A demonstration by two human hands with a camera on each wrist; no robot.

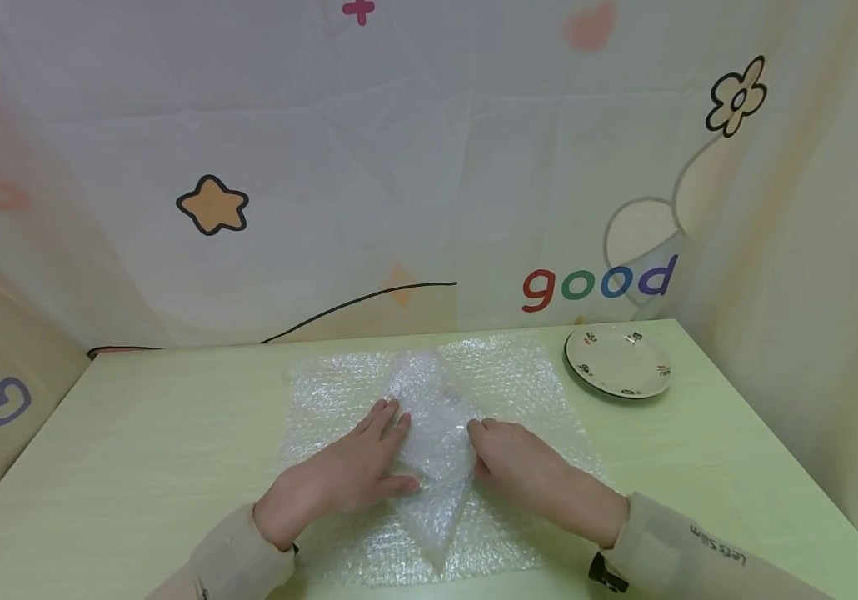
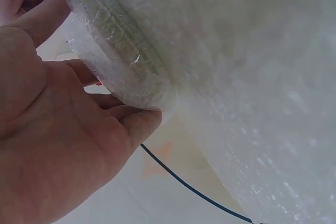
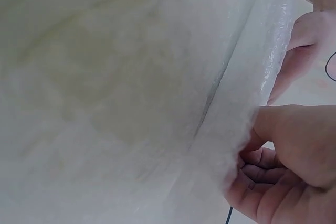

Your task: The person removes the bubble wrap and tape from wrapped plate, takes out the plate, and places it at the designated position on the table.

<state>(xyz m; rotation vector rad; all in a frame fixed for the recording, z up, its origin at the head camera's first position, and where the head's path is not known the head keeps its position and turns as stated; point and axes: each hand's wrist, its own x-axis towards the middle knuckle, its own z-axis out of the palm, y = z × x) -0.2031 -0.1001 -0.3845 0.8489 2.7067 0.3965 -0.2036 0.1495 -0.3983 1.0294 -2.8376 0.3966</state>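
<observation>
A square sheet of clear bubble wrap (image 1: 504, 375) lies on the table, its side corners folded inward over a rounded, plate-like bulge (image 2: 123, 35). What is inside shows only dimly through the plastic. My left hand (image 1: 354, 467) rests on the left side of the folded bundle, fingers extended and spread, thumb lower down. On the other side my right hand (image 1: 522, 471) pinches the edge of the folded wrap between thumb and curled fingers. The right wrist view shows this folded edge (image 3: 262, 77) at close range.
Small patterned plates (image 1: 620, 362), apparently stacked, stand at the table's back right corner. The pale green table (image 1: 159, 442) ends at a printed curtain (image 1: 324, 208) behind and at the sides.
</observation>
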